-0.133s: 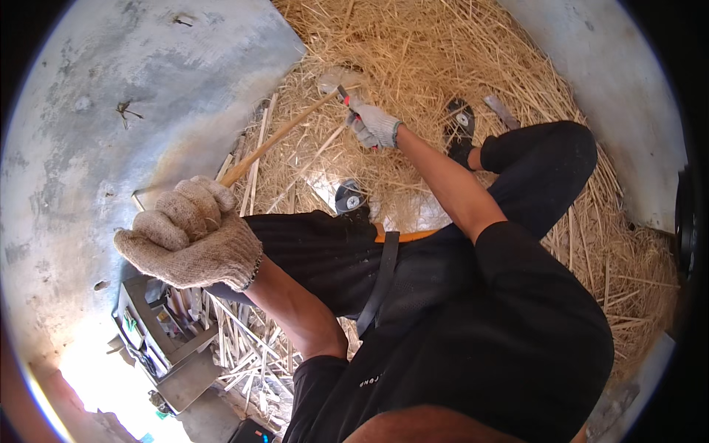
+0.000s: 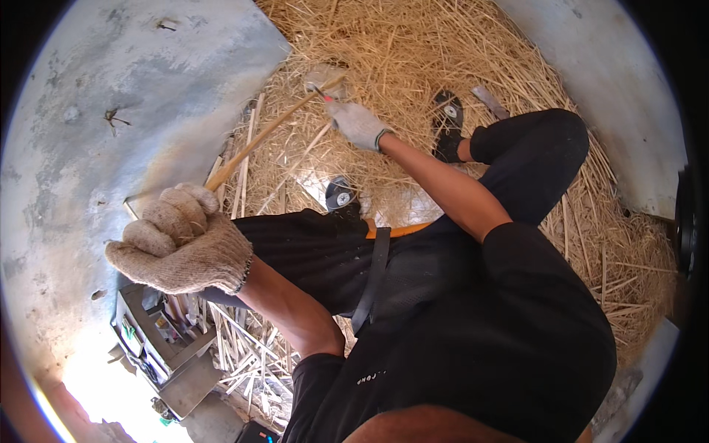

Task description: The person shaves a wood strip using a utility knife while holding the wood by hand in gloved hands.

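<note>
- One long wooden stick (image 2: 255, 137) takes centre stage, slanting from the near left up to the far middle, out over the straw!
- And look at the left hand (image 2: 181, 240), in a knitted glove: fingers curled tight into a fist, wrapped about the stick's near end, just beside the left wall (image 2: 66, 170).
- Over to the right hand (image 2: 357, 125), gloved too and farther off: it's folded around a tool (image 2: 326, 97), back of the hand up, most of the fingers hidden from us.
- That tool shows a bit of red and a dark tip; the tip lies across the stick near its far end, though what kind of tool it is I cannot tell.
- Just by that far end, a pale, see-through patch (image 2: 319, 75) rests on the straw (image 2: 399, 44), and what it is stays unclear.
- Down on the floor, a dark shoe sits on either side of the action, the right one (image 2: 447, 118) set farther off than the left one (image 2: 341, 196).
- Beyond the right shoe, a flat bar (image 2: 490, 102) lies on the straw.
- Near left, what a corner: a box-like stand (image 2: 183, 376) with small items in its compartment, bright light beside it, and pale, thin strips (image 2: 247, 354) strewn to its right!
</note>
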### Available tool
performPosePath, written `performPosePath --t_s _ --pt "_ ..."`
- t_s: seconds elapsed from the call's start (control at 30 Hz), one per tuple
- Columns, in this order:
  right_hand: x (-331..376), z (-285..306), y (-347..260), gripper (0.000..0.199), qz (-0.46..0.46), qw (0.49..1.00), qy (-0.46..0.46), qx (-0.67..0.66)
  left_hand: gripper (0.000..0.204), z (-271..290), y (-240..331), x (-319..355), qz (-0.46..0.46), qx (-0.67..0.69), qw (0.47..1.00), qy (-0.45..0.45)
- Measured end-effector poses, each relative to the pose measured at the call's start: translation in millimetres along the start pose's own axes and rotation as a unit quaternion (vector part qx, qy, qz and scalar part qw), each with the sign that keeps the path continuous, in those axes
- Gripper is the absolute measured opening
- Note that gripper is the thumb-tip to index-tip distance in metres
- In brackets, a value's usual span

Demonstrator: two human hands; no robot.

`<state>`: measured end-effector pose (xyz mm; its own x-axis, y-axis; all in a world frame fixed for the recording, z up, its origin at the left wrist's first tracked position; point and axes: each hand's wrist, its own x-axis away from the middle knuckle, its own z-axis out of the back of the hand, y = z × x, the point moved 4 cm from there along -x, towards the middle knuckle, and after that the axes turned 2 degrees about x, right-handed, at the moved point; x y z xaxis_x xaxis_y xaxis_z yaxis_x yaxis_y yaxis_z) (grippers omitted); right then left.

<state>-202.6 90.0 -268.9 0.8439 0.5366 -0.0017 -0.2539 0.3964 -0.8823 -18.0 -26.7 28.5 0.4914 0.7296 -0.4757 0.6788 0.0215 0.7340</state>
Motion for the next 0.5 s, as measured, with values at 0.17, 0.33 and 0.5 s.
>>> performPosePath --t_s 0.17,0.33,0.5 --pt "71 45 -96 0.07 0.074 0.994 -0.084 -0.015 0.066 -2 -1 16 -0.004 0.024 0.998 -0.051" --pt "84 32 -107 0.063 0.083 0.996 -0.025 0.01 0.067 -14 2 19 -0.008 0.031 0.995 -0.091" --pt "52 27 -39 0.059 0.003 0.99 0.01 0.14 0.063 -17 1 19 -0.036 0.031 0.996 -0.076"
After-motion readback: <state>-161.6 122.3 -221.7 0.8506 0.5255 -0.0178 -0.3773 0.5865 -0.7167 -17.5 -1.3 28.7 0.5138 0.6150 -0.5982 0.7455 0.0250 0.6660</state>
